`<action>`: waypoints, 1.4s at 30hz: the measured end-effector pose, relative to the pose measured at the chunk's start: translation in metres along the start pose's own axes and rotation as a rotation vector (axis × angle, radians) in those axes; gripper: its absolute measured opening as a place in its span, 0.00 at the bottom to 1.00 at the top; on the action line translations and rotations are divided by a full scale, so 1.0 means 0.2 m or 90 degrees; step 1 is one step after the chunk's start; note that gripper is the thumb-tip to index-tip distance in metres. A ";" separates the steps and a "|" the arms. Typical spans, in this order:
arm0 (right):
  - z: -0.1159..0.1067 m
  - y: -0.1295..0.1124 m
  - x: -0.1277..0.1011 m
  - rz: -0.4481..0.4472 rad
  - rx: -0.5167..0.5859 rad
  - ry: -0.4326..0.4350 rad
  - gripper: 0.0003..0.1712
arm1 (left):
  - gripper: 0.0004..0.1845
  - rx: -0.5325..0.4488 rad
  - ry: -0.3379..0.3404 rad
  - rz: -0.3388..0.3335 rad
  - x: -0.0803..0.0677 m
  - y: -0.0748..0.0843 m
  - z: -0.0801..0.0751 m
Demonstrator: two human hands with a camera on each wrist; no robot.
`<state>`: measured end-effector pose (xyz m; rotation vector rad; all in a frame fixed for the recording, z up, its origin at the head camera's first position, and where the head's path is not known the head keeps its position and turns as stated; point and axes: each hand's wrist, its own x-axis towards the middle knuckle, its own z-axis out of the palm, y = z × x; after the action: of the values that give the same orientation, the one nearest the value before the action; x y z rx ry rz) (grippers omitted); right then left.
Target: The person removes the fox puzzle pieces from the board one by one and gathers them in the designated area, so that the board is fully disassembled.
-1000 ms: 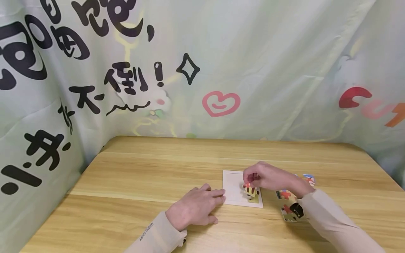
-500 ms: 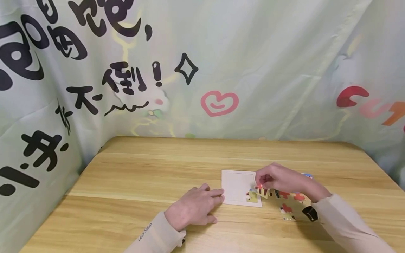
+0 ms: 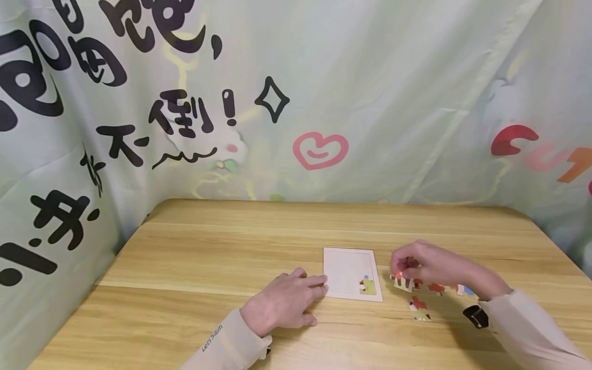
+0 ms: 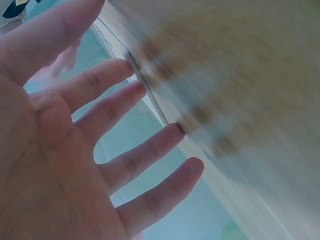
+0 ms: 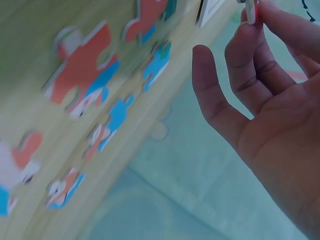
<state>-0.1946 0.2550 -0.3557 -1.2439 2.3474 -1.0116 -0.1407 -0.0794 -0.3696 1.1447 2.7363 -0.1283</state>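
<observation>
A white puzzle board (image 3: 347,267) lies flat on the wooden table (image 3: 222,246), with one yellow-green piece (image 3: 368,286) seated in its near right corner. My left hand (image 3: 319,285) rests flat on the table, fingers straight, fingertips at the board's left edge. My right hand (image 3: 399,272) is just right of the board, above the loose pieces. Its thumb and forefinger pinch a yellow striped puzzle piece (image 3: 403,282). In the right wrist view the pinched piece (image 5: 249,11) shows edge-on between the fingertips (image 5: 265,12). The left wrist view shows my left hand's spread fingers (image 4: 150,150).
Several loose red, blue and white pieces (image 3: 418,304) (image 5: 85,65) lie scattered on the table right of the board, under and beside my right hand. A printed cloth backdrop (image 3: 296,103) hangs close behind and to the left of the table.
My right hand has carried the striped piece rightward, from over the board's near right corner to above the loose pieces. The yellow-green piece stays in the corner. My left hand has not moved.
</observation>
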 end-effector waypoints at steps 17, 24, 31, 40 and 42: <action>-0.01 0.05 -0.19 -0.023 -0.021 -0.009 0.20 | 0.36 0.003 -0.004 -0.003 0.00 0.00 -0.01; 0.02 0.07 -0.23 -0.025 0.019 -0.035 0.21 | 0.36 0.007 -0.004 -0.003 0.00 -0.01 -0.01; 0.03 0.09 -0.26 -0.008 0.036 -0.042 0.21 | 0.36 0.008 -0.003 -0.003 0.00 -0.01 -0.02; 0.04 0.11 -0.33 -0.018 0.022 -0.030 0.23 | 0.35 -0.007 -0.005 -0.005 0.01 0.01 0.01; 0.03 0.12 -0.32 -0.022 0.012 -0.025 0.24 | 0.36 -0.007 -0.006 -0.009 0.00 0.01 0.01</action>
<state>-0.1688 0.3136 -0.3797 -1.2893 2.2887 -1.0084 -0.1401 -0.0780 -0.3710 1.1189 2.7336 -0.1191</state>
